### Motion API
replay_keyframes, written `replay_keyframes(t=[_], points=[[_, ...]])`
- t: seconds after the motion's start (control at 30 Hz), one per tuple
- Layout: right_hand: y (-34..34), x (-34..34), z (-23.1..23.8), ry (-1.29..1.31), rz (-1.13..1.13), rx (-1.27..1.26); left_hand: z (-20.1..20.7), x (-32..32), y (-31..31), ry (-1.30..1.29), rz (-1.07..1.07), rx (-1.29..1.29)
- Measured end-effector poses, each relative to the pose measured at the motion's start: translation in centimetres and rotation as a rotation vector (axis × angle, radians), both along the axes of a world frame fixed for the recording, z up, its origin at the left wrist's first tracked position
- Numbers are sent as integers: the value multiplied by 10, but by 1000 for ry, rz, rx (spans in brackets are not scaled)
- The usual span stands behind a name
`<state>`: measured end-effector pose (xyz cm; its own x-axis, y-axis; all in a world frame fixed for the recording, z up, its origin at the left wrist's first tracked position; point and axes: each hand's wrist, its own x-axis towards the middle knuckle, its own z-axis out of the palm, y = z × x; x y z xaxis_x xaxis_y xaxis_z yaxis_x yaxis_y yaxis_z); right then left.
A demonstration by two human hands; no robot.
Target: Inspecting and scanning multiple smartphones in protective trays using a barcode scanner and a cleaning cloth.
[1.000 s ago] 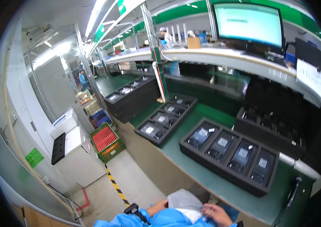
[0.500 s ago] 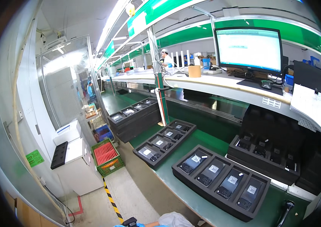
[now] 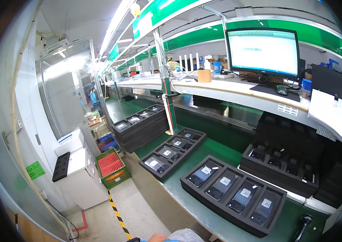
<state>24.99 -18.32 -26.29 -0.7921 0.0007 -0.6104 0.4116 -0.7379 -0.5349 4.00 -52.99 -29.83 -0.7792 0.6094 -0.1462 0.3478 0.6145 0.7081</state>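
Note:
At the bottom edge shows a sliver of bare skin, seemingly my left hand [image 3: 158,238], beside blue cloth and a black object [image 3: 134,240]. Its fingers are cut off, so its grip is hidden. My right hand is out of the picture. Nearest on the green bench lies a black foam tray [image 3: 219,207], with one dark smartphone [image 3: 219,188] in each of its several compartments. The phones have clustered camera lenses and white labels. A similar filled tray [image 3: 148,171] lies farther left. Behind it rises a stack of black trays [image 3: 139,137] with phones on top.
More phones fill a black tray [image 3: 276,176] at right, near a black-handled object [image 3: 305,224]. The shelf above holds a monitor [image 3: 261,52], mouse [image 3: 282,90] and clipped papers [image 3: 332,115]. A post [image 3: 171,117] stands mid-bench. Left are a green crate [image 3: 119,178] and white cabinet [image 3: 80,177].
The whole scene has shifted slightly left in the picture. The skin at the bottom edge shows a little more, and the black object beside it less. The trays and phones stay in place.

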Motion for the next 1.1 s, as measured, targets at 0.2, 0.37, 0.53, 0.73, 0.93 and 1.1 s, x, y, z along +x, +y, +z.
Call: replay_keyframes(t=[0.2,0.37,0.53,0.73,0.93,1.1], points=[[5,10,-25,103,45,-155,-21,-17,-26,-233,-9,-289],[10,13,-50,5,-37,-95,-13,-38,-25,-215,-336,-568],[8,6,-48,6,-183,-205,-5,-58,-13,-772,-261,-109],[-3,-12,-25,52,-144,-93,37,-73,40,-768,-230,16],[-17,-11,8,55,-108,101,52,-74,56,-649,-253,17],[-30,-9,33,65,-88,255,50,-77,42,-607,-240,31]])
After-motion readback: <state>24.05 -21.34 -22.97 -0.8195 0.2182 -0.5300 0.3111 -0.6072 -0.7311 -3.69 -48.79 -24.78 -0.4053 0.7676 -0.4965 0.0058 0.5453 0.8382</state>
